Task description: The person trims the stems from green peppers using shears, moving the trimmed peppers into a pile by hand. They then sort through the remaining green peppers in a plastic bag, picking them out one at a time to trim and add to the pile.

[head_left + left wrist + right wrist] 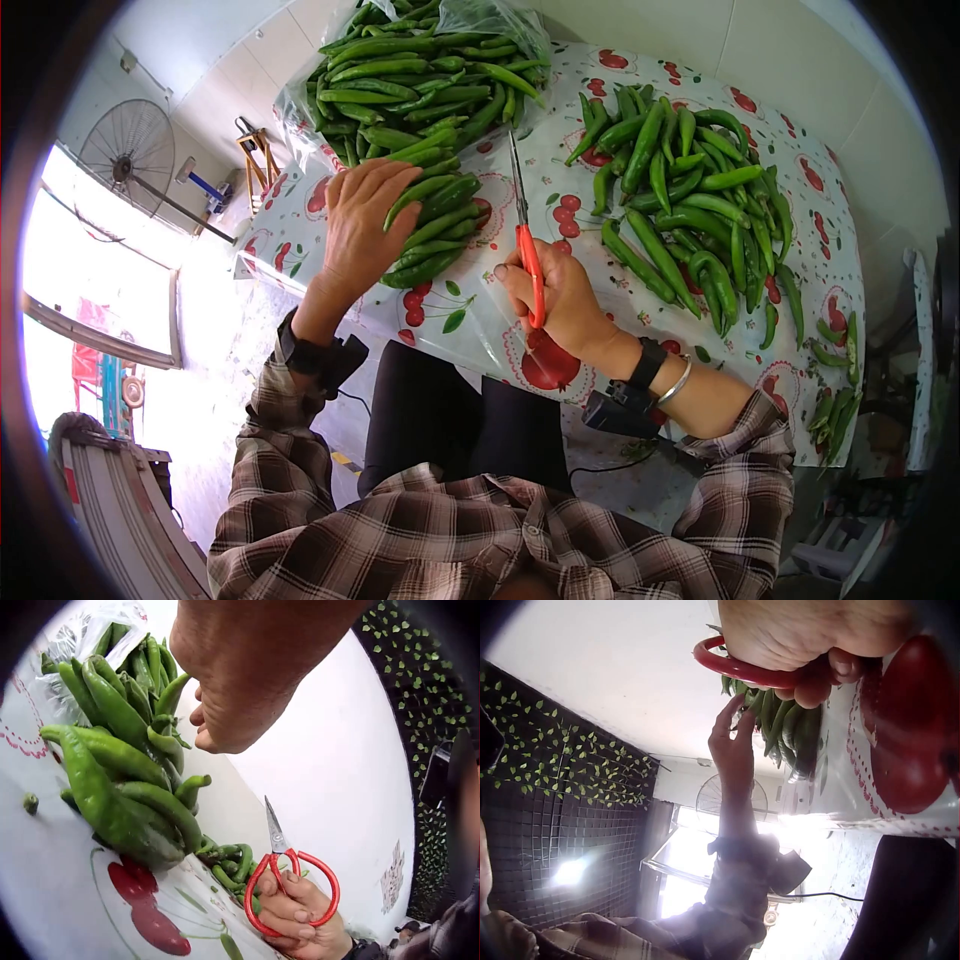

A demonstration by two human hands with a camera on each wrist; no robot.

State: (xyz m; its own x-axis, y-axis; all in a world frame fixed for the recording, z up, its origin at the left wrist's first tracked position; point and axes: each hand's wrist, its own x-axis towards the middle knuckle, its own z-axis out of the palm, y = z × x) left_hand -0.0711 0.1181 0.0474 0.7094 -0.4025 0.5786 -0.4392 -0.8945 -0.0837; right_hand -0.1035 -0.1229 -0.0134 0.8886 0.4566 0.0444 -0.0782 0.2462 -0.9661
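Observation:
In the head view, my left hand (362, 225) is over the near end of a row of green peppers (435, 255), with one curved pepper (415, 192) between thumb and fingers. The left wrist view shows the fingers of this hand (236, 682) at the tip of a pepper (171, 696). My right hand (568, 305) grips scissors (528, 250) by their red handles, blades pointing away towards the wall. The blades look closed or nearly so; in the right wrist view, a red handle loop (742, 673) shows beside the curled fingers.
A clear plastic bag (500, 18) full of peppers lies at the back left. A loose pile of peppers (700, 200) spreads over the right of the cherry-patterned tablecloth (460, 345). A few smaller peppers (832, 420) lie by the right edge. A fan (123, 160) stands beyond the left side.

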